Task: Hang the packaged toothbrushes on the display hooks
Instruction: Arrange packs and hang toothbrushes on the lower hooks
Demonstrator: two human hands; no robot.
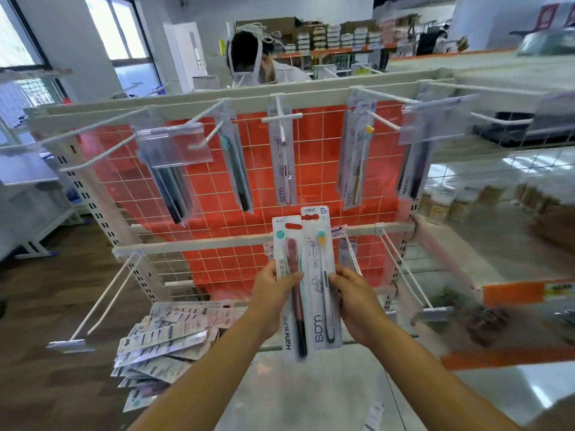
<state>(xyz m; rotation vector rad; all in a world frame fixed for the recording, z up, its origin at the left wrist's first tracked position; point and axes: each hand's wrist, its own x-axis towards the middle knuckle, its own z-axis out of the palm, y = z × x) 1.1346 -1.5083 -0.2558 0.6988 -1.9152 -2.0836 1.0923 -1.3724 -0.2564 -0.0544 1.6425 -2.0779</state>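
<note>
Head view, and the tall white metal display rack fills the scene, its white wire grid backed by an orange-red sheet. Long white wire hooks jut from the top rail, and some end in clear plastic label holders. Long, narrow carded toothbrush packs already hang on the upper row. The centre pack shows what looks like "BDM" running down the card.

Low on the left, a loose fanned pile of pale carded packs lies on the glass shelf.

Up front, two packs are held upright side by side before the lower rail, edges overlapping. The left hand grips a white-and-teal card printed "Hane", thumb across its face. Inside it is a pink-bristled brush with a dark red and black handle. The right hand pinches a white card, also "BDM" by the look of it. That brush has a yellow-and-teal head and a white and green handle.
</note>
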